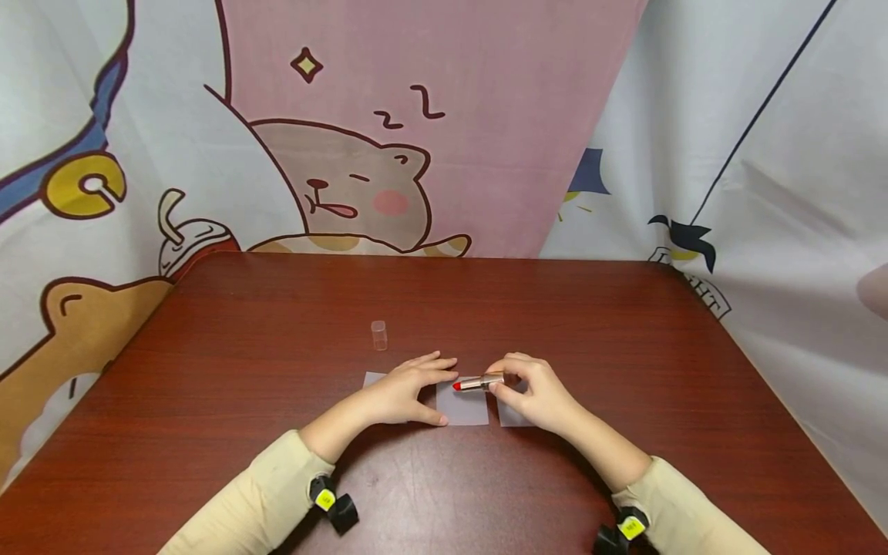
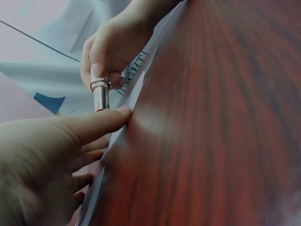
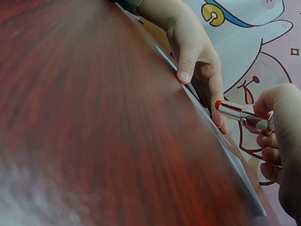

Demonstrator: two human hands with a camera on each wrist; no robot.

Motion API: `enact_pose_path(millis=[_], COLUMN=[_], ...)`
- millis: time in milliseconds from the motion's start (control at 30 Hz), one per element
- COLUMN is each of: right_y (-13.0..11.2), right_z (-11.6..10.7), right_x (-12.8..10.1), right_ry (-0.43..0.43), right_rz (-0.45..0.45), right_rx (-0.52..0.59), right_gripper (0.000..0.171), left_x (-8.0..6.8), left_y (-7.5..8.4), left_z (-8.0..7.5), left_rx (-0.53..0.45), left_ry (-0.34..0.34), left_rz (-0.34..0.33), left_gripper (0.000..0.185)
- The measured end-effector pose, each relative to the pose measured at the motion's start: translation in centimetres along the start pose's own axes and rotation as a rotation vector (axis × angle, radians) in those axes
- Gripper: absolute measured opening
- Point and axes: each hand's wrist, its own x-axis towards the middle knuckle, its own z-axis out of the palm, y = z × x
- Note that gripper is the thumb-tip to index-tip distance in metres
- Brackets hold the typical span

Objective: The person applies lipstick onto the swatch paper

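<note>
- Left hand (image 1: 405,391) flat, fingers straight, pinning paper sheet (image 1: 463,407) near desk's (image 1: 624,324) front edge.
- Right hand (image 1: 533,391) pinches lipstick (image 1: 477,382), red tip just over sheet.
- Risk: tip smears left fingers, or sheet slips under pressure.

Shiny metal lipstick (image 1: 479,382), wooden table (image 1: 277,324)

Head camera looks down and forward over the table (image 1: 277,324) toward the cartoon curtain (image 1: 430,116), both hands low at centre. Each wrist camera skims the tabletop at close range, facing the opposite hand; all three share the lipstick (image 1: 479,382) and paper (image 1: 463,408).
</note>
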Motion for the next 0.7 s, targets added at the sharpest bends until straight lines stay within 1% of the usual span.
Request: enact_pose_path(millis=[200, 333, 700], right_y=[0.12, 0.00, -0.32], right_z=[0.27, 0.28, 0.44], right_x=[0.13, 0.21, 0.41], right_ry=[-0.012, -0.016, -0.036], right_rz=[-0.017, -0.011, -0.018], right_rx=[0.002, -0.001, -0.057], right_gripper=[0.018, 0.016, 0.018], left_x=[-0.05, 0.01, 0.16], left_y=[0.03, -0.04, -0.26], left_z=[-0.09, -0.02, 0.16], left_rx=[-0.006, 0.002, 0.000], left_ry=[-0.005, -0.005, 0.004], left_rz=[-0.005, -0.003, -0.003], left_gripper=[0.067, 0.067, 0.067])
